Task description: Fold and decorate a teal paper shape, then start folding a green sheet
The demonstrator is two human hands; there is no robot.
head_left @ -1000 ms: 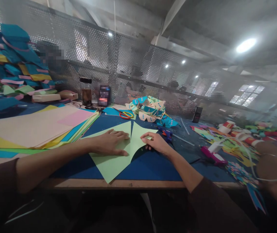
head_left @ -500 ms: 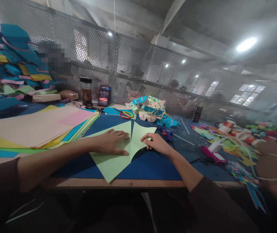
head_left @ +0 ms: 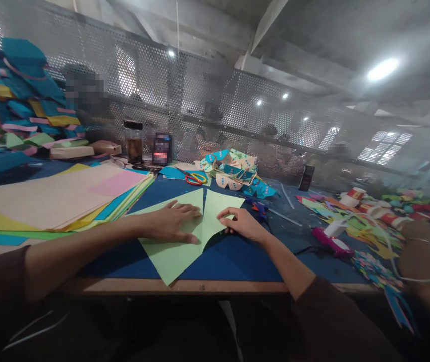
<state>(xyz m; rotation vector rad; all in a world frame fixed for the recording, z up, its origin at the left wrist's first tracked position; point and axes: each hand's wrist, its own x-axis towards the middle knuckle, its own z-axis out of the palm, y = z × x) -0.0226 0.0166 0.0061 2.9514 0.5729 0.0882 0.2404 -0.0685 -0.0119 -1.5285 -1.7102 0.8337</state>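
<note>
A pale green sheet of paper (head_left: 173,261) lies on the blue tabletop in front of me, with a crease or slit running down between its two halves. My left hand (head_left: 175,221) rests flat on its left half, fingers stretched out. On the right half, my right hand (head_left: 239,221) pinches the paper's edge, which bends up off the table. A blue glue gun (head_left: 258,207) lies just beyond my right hand. Scissors with red and yellow handles (head_left: 196,178) rest behind the sheet.
Stacked coloured paper (head_left: 60,193) covers the left side. Behind are a pile of paper crafts (head_left: 237,171), a lidded jar (head_left: 134,142) and a phone (head_left: 162,148). At right are a magenta power strip (head_left: 331,242), paper cut-outs and another person's arm (head_left: 426,266).
The green sheet's right half has shifted slightly, its far corner a little further right. Both hands stay in nearly the same place.
</note>
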